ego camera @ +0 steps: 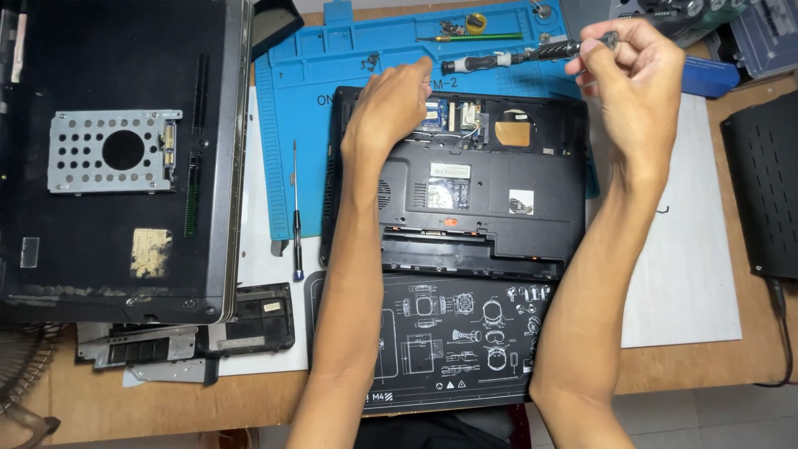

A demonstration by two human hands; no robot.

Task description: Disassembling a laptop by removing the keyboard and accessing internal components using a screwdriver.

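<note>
Nearest the camera: black printed mat (449, 341) at the desk's near edge, both forearms crossing over it. Wooden desk (706, 370), tiled floor showing below its edge. All positions relative to the small black laptop (465, 195), which lies underside up with one bay uncovered.

Left hand (389, 106) rests on the laptop's far-left corner, fingers curled down at the open bay; can't tell if it's pinching anything. Right hand (636, 79) is above the far-right corner, closed on the end of a black screwdriver (515, 58) whose shaft points left over the blue silicone mat (307, 125) under the laptop.

Left of the laptop: thin screwdriver (296, 212), then a bigger opened laptop chassis (116, 158) with a metal drive caddy (112, 151). Near-left: black cover panel (253, 320). Right: white sheet (690, 274), black perforated box (765, 187). Right forearm hides the laptop's right edge
</note>
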